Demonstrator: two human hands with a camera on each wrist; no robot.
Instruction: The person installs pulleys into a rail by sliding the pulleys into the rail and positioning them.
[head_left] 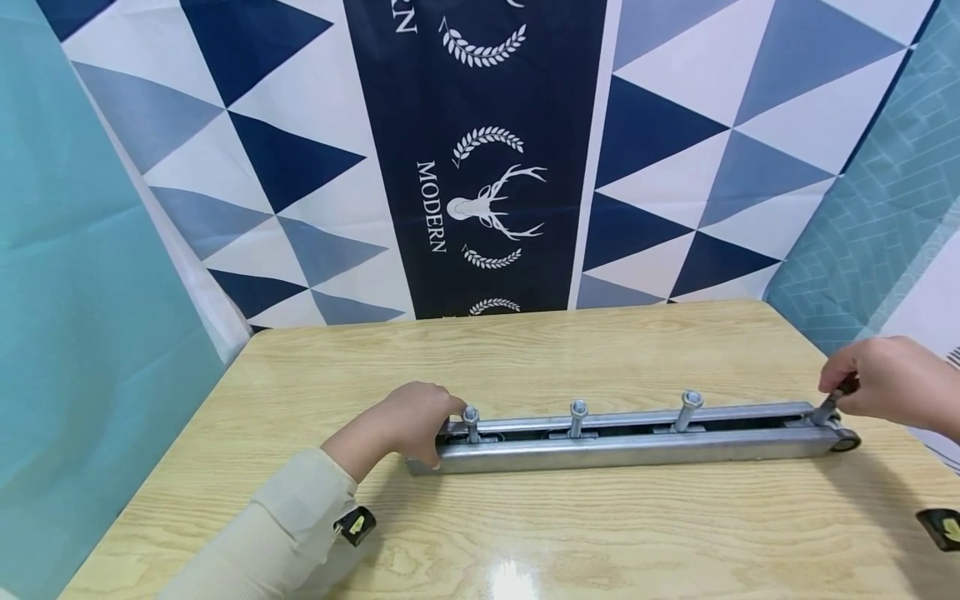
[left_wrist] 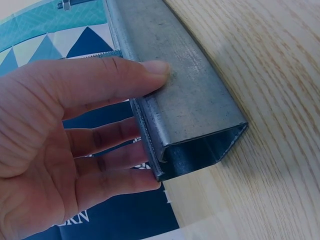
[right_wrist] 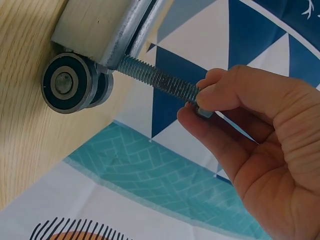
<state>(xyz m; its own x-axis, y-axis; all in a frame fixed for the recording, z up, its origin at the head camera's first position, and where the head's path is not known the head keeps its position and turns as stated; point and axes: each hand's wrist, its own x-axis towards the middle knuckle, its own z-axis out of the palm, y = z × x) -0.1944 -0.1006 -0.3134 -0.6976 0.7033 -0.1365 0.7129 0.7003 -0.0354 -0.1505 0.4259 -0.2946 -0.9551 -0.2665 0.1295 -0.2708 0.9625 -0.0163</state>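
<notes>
A long galvanized steel channel rail (head_left: pixel 630 455) lies across the wooden table, its slotted side up. My left hand (head_left: pixel 416 419) grips its left end; in the left wrist view the thumb lies on one outer face and the fingers reach to the slotted side, beside the open channel end (left_wrist: pixel 200 155). At the opposite end, my right hand (head_left: pixel 892 379) pinches the top of a threaded bolt (right_wrist: pixel 160 80) between thumb and fingers. This bolt stands out of the slot just above a roller wheel (right_wrist: pixel 62 82). Three other bolts, one being the middle bolt (head_left: pixel 577 419), stand along the slot.
The wooden table (head_left: pixel 562 533) extends in front of and behind the rail. A patterned cloth (head_left: pixel 480 167) hangs behind its far edge, with teal cloth (head_left: pixel 82 292) along the left side. Black wrist-camera pieces show near both arms.
</notes>
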